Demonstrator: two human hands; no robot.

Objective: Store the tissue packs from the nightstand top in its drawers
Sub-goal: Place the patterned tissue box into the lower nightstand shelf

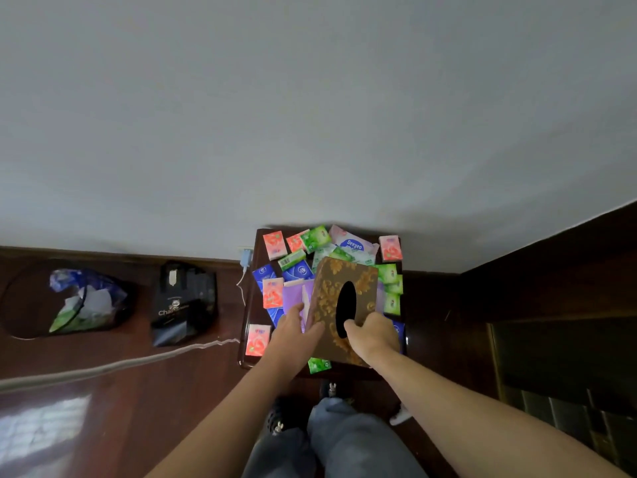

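Note:
Several small tissue packs in red, green, blue and purple cover the top of the dark wooden nightstand (249, 339). Among them are a red pack (258, 340) at the front left and a green pack (319, 365) at the front edge. A brown tissue box (327, 298) with a gold pattern and a black oval opening is held tilted above the packs. My left hand (297, 331) grips its left side. My right hand (374, 334) grips its right side, with a finger at the opening. The drawers are hidden below the top.
A round bin (69, 301) with a plastic liner and a black paper bag (184, 301) stand on the wooden floor to the left. A white cable (113, 367) runs across the floor to a plug (246, 257) at the wall. Dark furniture (558, 305) stands to the right.

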